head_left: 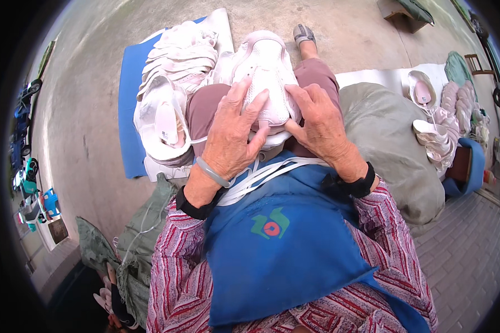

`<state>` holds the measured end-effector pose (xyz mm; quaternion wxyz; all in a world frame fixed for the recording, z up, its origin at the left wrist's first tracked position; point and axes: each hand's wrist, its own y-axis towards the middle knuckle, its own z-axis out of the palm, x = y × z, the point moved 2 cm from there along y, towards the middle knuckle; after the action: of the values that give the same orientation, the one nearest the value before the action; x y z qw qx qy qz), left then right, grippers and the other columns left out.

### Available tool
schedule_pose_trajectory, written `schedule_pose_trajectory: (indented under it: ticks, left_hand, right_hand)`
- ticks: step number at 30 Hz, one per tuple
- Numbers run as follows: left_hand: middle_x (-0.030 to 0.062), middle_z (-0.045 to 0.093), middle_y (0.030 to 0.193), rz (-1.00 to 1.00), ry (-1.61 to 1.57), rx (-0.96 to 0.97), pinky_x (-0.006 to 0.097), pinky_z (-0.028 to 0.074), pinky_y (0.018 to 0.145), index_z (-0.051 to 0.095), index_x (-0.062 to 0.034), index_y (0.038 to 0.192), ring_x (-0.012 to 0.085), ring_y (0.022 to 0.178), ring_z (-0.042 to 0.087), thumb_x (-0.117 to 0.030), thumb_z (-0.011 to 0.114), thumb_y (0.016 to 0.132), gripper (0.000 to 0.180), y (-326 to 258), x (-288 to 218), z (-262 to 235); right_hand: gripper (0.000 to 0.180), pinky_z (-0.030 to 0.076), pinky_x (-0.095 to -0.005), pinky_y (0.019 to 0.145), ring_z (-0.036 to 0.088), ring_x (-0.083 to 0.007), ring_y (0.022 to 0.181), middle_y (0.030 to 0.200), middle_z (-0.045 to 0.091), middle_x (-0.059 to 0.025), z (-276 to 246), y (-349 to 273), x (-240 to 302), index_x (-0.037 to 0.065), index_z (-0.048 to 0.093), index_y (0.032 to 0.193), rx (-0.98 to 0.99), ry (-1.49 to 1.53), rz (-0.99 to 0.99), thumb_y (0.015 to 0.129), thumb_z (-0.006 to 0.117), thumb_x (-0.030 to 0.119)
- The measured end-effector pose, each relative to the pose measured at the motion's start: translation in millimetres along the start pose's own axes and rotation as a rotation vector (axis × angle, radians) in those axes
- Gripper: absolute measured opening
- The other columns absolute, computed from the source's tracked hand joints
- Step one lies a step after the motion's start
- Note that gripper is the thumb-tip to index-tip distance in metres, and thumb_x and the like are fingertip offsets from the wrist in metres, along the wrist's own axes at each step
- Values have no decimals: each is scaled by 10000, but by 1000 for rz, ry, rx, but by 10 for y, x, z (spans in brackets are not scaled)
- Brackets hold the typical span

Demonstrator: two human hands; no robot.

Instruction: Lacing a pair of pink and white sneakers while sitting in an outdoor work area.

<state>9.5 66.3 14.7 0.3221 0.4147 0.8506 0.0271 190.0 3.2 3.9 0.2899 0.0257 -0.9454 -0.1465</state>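
Note:
A pale pink and white shoe upper [269, 69] lies across my lap, its rounded end pointing away from me. My left hand [230, 127] grips its near left side, thumb and forefinger bent against the mesh. On the other side my right hand [322, 125] holds the near right edge, with its thumb at the near end. What the fingertips do beneath the upper is hidden. White laces [266, 180] trail over the blue apron [283, 244] just below my hands. More white layers show under the upper.
Left of my knees, a pile of shoe uppers [180, 53] lies on a blue sheet [130, 111], with another upper [164, 119] nearer. At right are a large grey-green sack [389, 139], bundled uppers [441, 136] and a blue stool [469, 169]. A green sack [141, 238] lies at lower left.

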Motion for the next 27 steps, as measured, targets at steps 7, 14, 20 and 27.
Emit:
schedule_pose_trajectory:
  ticks: [7,14,20,27]
  left_hand:
    - [216,250,1509,74,78,80,558,333,1062,395,-161,1424,439,1387,267,-161,741,754,755,-81,83,314]
    - [246,161,1530,35,-29,87,593,264,1096,228,-22,1456,489,1408,174,-131,701,780,832,-139,23,412]
    - [277,148,1521,-5,64,47,609,235,1099,201,-19,1462,512,1409,134,-54,657,767,832,-227,-22,521]
    - [253,384,1405,-127,-152,-76,419,370,1058,396,15,1353,394,1293,417,-87,687,808,626,-110,-49,-22]
  right_hand:
    - [450,469,-440,732,553,-345,833,913,517,-177,-15,34,-75,25,576,1139,13,346,224,705,678,83]
    - [392,466,-432,744,544,-353,856,901,507,-182,-14,28,-46,17,572,1128,3,167,90,744,635,61]
    - [402,455,-417,730,530,-333,825,869,495,-160,76,20,21,20,574,1149,-21,96,45,761,667,70]
    - [426,476,-399,670,567,-308,779,867,546,-156,-299,23,159,11,568,1162,-88,211,-42,749,663,43]
